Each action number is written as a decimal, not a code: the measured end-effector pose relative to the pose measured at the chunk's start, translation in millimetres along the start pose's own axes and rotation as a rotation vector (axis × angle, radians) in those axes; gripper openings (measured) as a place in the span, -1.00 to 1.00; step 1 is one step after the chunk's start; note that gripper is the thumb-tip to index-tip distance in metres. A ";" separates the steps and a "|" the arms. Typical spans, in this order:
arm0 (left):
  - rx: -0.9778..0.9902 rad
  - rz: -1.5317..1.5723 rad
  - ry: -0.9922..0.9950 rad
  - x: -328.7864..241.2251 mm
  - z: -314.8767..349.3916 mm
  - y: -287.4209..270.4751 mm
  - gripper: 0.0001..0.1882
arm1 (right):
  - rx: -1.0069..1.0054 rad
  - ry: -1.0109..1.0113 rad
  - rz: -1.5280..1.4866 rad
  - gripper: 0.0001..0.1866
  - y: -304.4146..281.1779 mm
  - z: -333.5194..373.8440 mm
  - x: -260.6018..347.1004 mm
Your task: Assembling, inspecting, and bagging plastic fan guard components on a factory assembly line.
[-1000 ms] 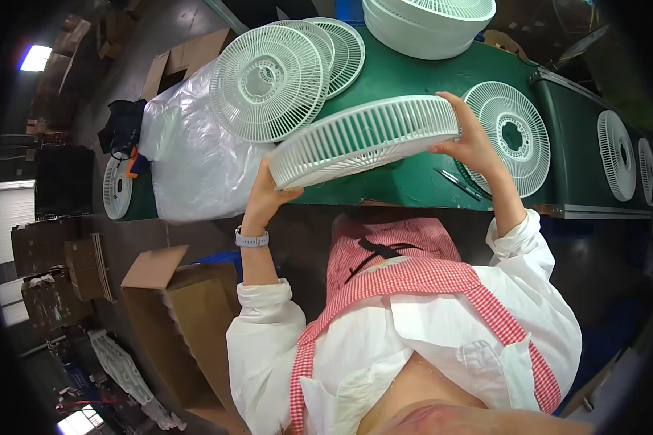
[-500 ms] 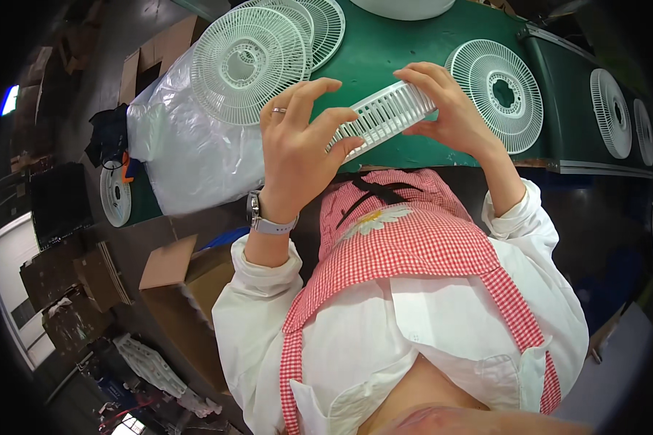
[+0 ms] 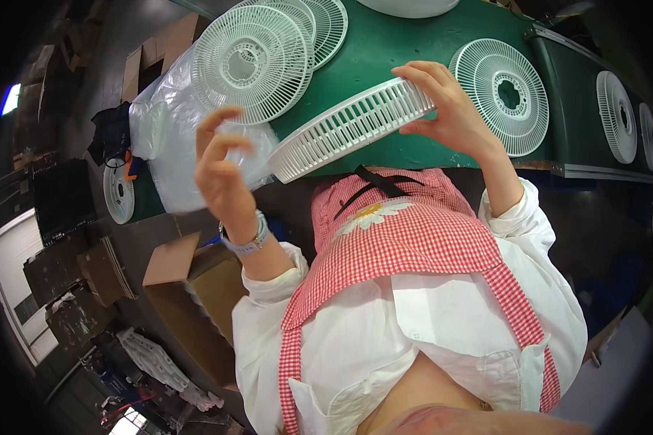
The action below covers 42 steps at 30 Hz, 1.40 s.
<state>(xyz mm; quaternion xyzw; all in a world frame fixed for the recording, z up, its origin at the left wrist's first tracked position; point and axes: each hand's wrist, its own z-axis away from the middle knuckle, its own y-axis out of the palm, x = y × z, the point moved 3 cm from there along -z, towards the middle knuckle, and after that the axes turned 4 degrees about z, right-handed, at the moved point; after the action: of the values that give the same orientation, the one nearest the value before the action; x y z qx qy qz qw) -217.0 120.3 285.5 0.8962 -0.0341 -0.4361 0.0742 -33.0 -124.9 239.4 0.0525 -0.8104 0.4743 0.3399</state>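
A white slotted fan grille point(image 3: 352, 127) is held up on edge, tilted, over the near side of the green table point(image 3: 381, 43). Its right end sits in the grip of my right hand point(image 3: 450, 109), thumb below and fingers above. My left hand point(image 3: 225, 170) is apart from the grille, left of its other end, with fingers spread and blurred by motion; nothing is in it. Beneath and beyond that hand lies clear plastic sheeting point(image 3: 170, 163). Several round white grilles point(image 3: 250, 65) overlap at the far left of the table.
Another round grille point(image 3: 504, 87) lies right of my right hand. More grilles point(image 3: 615, 112) stand on the dark green surface at far right. A white rounded part point(image 3: 410, 6) is at the back edge. An open cardboard box point(image 3: 196, 312) stands below the table at left.
My left hand has moved left and away from the grille, uncovering its left end. My right hand keeps hold of the grille in nearly the same place.
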 end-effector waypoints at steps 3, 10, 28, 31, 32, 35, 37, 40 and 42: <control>0.057 -1.282 -0.476 11.6 22.9 23.8 0.36 | 0.020 0.025 0.033 -0.17 -5.4 -4.3 -13.5; -0.080 -1.135 -0.446 47.4 30.8 68.8 -0.15 | -0.319 0.035 0.547 -0.35 -50.4 -108.9 -205.7; -0.053 -1.198 -0.447 47.4 44.2 100.6 -0.34 | -0.400 -0.274 1.119 -0.65 -135.2 -243.3 -252.3; 0.006 -1.216 -0.391 47.4 42.0 106.0 -0.36 | -0.639 -0.319 1.321 -0.87 -136.4 -250.7 -226.9; 0.026 -1.228 -0.375 43.9 42.0 109.6 -0.38 | -0.642 -0.318 1.308 -0.87 -138.8 -237.3 -207.2; 0.069 -1.256 -0.392 29.4 42.6 113.6 -0.43 | -0.772 -0.533 0.829 -0.87 -149.4 -171.2 -127.0; 0.115 -1.259 -0.359 19.7 39.1 117.1 -0.46 | -0.778 -0.373 0.601 -0.84 -170.9 -110.9 -76.1; 0.148 -1.249 -0.383 5.4 36.9 114.2 -0.47 | -0.624 -0.102 0.298 -0.84 -154.5 -75.0 -48.2; 0.180 -1.258 -0.422 8.5 41.0 111.0 -0.43 | -0.522 0.023 0.123 -0.84 -124.3 -67.4 -57.5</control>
<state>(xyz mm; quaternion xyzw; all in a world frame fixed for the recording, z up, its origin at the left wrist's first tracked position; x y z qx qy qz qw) -243.6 5.5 272.0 0.6435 0.4452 -0.5575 -0.2774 95.3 -152.0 317.5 -0.0917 -0.9030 0.2697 0.3217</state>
